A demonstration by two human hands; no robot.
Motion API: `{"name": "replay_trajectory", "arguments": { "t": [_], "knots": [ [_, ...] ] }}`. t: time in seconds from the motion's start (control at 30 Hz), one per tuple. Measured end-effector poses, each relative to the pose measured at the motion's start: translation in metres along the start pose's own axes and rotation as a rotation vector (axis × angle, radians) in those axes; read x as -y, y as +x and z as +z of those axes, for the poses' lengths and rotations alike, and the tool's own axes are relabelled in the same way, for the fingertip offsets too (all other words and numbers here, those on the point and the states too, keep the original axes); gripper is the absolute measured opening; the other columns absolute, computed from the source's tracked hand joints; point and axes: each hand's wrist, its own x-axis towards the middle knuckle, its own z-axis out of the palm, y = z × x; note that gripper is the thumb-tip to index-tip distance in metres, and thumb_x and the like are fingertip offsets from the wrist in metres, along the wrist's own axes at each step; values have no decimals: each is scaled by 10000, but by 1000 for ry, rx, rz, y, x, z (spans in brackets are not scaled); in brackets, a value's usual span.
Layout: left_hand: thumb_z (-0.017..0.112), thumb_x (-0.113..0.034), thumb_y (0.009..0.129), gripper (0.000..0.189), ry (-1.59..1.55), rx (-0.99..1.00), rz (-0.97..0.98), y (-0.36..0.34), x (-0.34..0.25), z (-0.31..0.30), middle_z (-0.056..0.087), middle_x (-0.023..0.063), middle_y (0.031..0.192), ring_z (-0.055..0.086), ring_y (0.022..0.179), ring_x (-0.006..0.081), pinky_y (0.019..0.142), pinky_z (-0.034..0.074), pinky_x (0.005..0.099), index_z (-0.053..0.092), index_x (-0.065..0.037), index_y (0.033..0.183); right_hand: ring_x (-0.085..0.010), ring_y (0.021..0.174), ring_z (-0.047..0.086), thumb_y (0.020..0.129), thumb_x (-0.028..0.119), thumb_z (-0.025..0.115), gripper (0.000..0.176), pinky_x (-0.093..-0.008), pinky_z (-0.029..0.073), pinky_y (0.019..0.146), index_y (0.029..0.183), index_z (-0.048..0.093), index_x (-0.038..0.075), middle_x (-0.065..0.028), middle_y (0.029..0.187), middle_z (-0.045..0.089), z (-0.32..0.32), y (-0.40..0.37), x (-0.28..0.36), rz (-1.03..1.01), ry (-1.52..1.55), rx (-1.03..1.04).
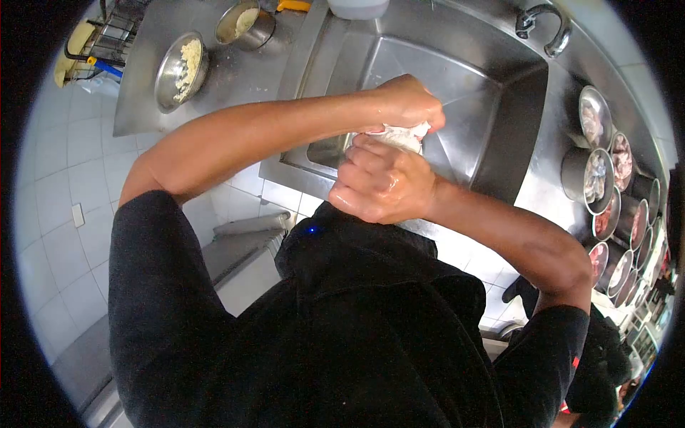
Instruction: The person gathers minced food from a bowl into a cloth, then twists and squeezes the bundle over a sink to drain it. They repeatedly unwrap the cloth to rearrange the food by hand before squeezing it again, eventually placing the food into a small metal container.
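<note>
Over the near part of the steel sink [492, 143], a bunched white cloth [399, 137] is squeezed between my two hands. My left hand [410, 105] is farther out, closed in a fist around the far end of the cloth. Nearer my body, my right hand [385, 180] wraps round the other end, its knuckles wet and shiny. Only a short crumpled stretch of white shows between the fists, with a little red at its edges. Whatever may be inside the cloth is hidden.
Left on the steel counter sit a metal bowl [170, 77] with pale crumbly food and a metal pot [258, 34] with similar food. A curved faucet [556, 39] rises at the far right. Several metal containers [576, 175] of what looks like raw meat line the right side.
</note>
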Motion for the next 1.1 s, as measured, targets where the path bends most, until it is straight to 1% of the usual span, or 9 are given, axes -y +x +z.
{"name": "replay_trajectory", "arguments": {
  "t": [0.43, 0.53, 0.67, 0.73, 0.87, 0.93, 1.0, 1.03, 1.1],
  "knots": [
    [706, -198, 584, 168, 47, -49, -46, 11, 30, 9, 660, 117, 623, 598, 530, 198, 490, 424, 354, 670, -34, 577, -198, 627, 535, 617, 274, 583, 172, -353, 481, 618, 653, 470, 151, -14, 626, 444, 19, -15, 4, 28, 57, -1],
    [723, -211, 578, 182, -10, -58, -127, 12, 32, 13, 661, 111, 620, 607, 539, 196, 489, 424, 350, 672, -37, 577, -243, 711, 570, 571, 226, 639, 223, -372, 526, 714, 673, 484, 103, -45, 684, 455, 19, -19, 6, 65, 100, 92],
    [745, -200, 580, 169, 67, 103, -27, 39, 74, 10, 663, 89, 643, 600, 543, 193, 483, 420, 354, 674, -46, 577, -263, 751, 602, 535, 162, 666, 245, -393, 543, 725, 691, 498, 73, -58, 724, 512, 27, -19, 8, 191, 150, 95],
    [729, -176, 625, 122, -357, 82, -200, 25, 67, 0, 656, 66, 646, 583, 519, 199, 481, 436, 356, 662, -78, 598, -284, 784, 629, 535, 107, 677, 244, -412, 553, 745, 711, 517, 52, -76, 767, 574, 27, -17, 5, 243, 180, 47],
    [705, -131, 695, 104, -1004, 179, -41, 14, 90, -38, 645, 55, 721, 607, 616, 191, 575, 486, 343, 645, -80, 763, -311, 857, 680, 719, -42, 570, 95, -426, 553, 828, 795, 567, 14, -168, 879, 665, 30, -10, -7, 602, 213, -434],
    [700, -108, 736, 211, -1343, 118, 104, -13, 89, -46, 647, 63, 823, 640, 739, 195, 692, 521, 325, 634, -68, 932, -295, 934, 669, 799, -24, 536, 70, -421, 531, 881, 847, 576, 11, -167, 941, 669, 37, -6, -13, 1105, 330, -730],
    [688, -39, 739, 324, -1377, -180, 108, -39, 86, -53, 653, 92, 898, 656, 820, 224, 767, 543, 344, 595, -38, 1049, -299, 1011, 642, 859, 27, 522, 111, -435, 504, 928, 949, 583, 6, -167, 1023, 664, 49, -10, -33, 1331, 735, -1077],
    [683, -11, 729, 329, -1360, -247, 218, -45, 92, -56, 658, 96, 913, 660, 835, 225, 771, 545, 342, 596, -30, 1046, -315, 1099, 602, 905, 110, 535, 171, -446, 480, 968, 1041, 584, 17, -187, 1097, 642, 59, -9, -35, 1409, 973, -1183],
    [688, 32, 712, 306, -1306, -310, 420, -58, 107, -70, 667, 91, 949, 653, 852, 192, 765, 536, 316, 620, -22, 1005, -336, 1176, 561, 920, 259, 588, 302, -551, 416, 1026, 1128, 585, 41, -166, 1196, 622, 77, -1, -33, 1542, 1350, -1192]
  ]
}}
